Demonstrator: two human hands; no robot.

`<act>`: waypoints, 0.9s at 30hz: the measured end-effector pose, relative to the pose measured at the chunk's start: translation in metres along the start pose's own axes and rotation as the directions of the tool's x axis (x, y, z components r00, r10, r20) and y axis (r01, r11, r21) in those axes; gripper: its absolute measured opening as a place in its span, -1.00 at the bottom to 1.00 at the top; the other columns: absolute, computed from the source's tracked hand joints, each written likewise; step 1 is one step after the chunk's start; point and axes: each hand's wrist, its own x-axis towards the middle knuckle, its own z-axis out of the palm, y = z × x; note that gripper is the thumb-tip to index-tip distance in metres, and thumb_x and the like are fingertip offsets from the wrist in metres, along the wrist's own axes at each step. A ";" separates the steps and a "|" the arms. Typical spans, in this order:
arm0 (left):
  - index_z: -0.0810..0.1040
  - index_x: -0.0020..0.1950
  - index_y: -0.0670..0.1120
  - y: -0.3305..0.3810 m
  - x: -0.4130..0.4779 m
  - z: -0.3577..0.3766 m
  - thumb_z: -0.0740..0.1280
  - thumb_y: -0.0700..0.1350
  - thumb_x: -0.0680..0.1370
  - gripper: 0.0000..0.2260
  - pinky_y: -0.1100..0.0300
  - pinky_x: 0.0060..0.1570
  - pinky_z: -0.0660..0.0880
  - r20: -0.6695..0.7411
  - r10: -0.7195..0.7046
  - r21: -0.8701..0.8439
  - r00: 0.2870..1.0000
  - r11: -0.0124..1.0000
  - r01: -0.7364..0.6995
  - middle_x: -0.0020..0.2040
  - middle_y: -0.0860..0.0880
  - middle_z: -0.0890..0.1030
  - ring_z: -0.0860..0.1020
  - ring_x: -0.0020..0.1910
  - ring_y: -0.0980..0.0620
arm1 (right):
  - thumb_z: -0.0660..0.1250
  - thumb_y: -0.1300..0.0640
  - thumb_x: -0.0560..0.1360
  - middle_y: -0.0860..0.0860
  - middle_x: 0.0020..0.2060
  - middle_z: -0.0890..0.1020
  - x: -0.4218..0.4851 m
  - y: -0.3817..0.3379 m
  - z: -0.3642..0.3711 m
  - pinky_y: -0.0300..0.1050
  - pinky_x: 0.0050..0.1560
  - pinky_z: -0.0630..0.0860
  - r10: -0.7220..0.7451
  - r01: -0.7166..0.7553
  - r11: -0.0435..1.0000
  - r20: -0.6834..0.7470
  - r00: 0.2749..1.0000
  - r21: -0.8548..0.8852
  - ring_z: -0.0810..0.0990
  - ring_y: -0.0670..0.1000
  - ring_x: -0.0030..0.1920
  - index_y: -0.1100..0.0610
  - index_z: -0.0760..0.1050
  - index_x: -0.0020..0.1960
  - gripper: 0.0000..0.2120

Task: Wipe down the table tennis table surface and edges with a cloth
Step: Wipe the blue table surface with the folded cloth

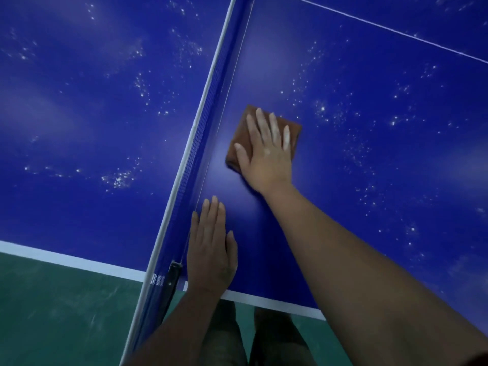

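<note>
One cloth (237, 133) under right hand (266, 159) — left hand (211, 249) flat on table (369, 154)

The right hand (266, 157) covers most of the cloth (296, 130). Only its far corner and side margins show around the fingers, so its near edge under the palm cannot be seen. Both forearms are cut off at the lower border. The table (369, 154) runs out of view beyond the hands and to both sides of them. The net (200, 128), left of them, leaves at the top. The white lettering (157, 281) just left of the left hand (211, 249) is too blurred to read. The legs (224, 334) below the wrists are dim, and the feet are cut off.
</note>
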 end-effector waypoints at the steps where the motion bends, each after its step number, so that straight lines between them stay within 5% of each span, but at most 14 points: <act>1: 0.24 0.72 -0.24 0.005 0.009 -0.002 0.18 -0.09 0.75 -0.46 -0.15 0.75 0.02 -0.009 0.014 -0.040 1.000 0.999 -0.014 0.74 -0.17 0.24 0.11 0.77 -0.10 | 0.06 -0.24 0.72 -0.01 0.75 0.07 0.003 0.009 -0.001 0.26 0.71 -0.12 0.021 -0.021 1.000 -0.010 1.000 -0.008 -0.02 0.10 0.75 0.06 0.10 0.75 -0.31; 6: 0.21 0.73 -0.26 0.036 0.087 -0.002 0.23 -0.12 0.76 -0.44 -0.10 0.75 -0.02 -0.027 -0.004 -0.183 1.000 0.983 -0.001 0.75 -0.18 0.21 0.10 0.77 -0.11 | 0.01 -0.24 0.74 -0.03 0.75 0.04 -0.018 0.089 -0.018 0.29 0.71 -0.09 0.213 -0.213 0.976 -0.019 0.977 -0.036 -0.04 0.09 0.75 0.03 0.04 0.76 -0.32; 13: 0.15 0.75 -0.27 0.047 0.148 0.019 0.05 0.04 0.83 -0.44 -0.12 0.75 -0.04 -0.013 0.012 0.085 1.000 0.996 -0.011 0.77 -0.22 0.10 0.02 0.78 -0.18 | 0.08 -0.24 0.73 0.04 0.75 0.05 -0.068 0.127 -0.025 0.36 0.69 -0.07 0.306 -0.306 0.951 -0.002 0.952 -0.050 -0.04 0.14 0.75 0.08 0.08 0.75 -0.30; 22: 0.22 0.72 -0.29 0.048 0.152 0.022 0.01 -0.02 0.82 -0.47 -0.15 0.74 0.03 -0.026 0.022 0.181 0.999 0.983 -0.017 0.75 -0.25 0.18 0.12 0.76 -0.22 | 0.04 -0.37 0.68 -0.02 0.75 0.04 0.029 0.063 -0.020 0.28 0.69 -0.05 0.048 -0.045 0.996 0.038 0.998 -0.071 -0.04 0.09 0.75 0.01 0.06 0.76 -0.23; 27: 0.24 0.71 -0.30 0.049 0.152 0.023 0.12 -0.06 0.80 -0.48 -0.20 0.73 0.07 -0.051 0.017 0.136 0.999 0.991 -0.010 0.74 -0.24 0.21 0.13 0.75 -0.23 | 0.04 -0.35 0.72 -0.03 0.75 0.06 0.036 0.114 -0.025 0.27 0.70 -0.06 -0.004 0.004 0.997 -0.001 1.000 -0.083 -0.01 0.08 0.75 0.04 0.05 0.76 -0.25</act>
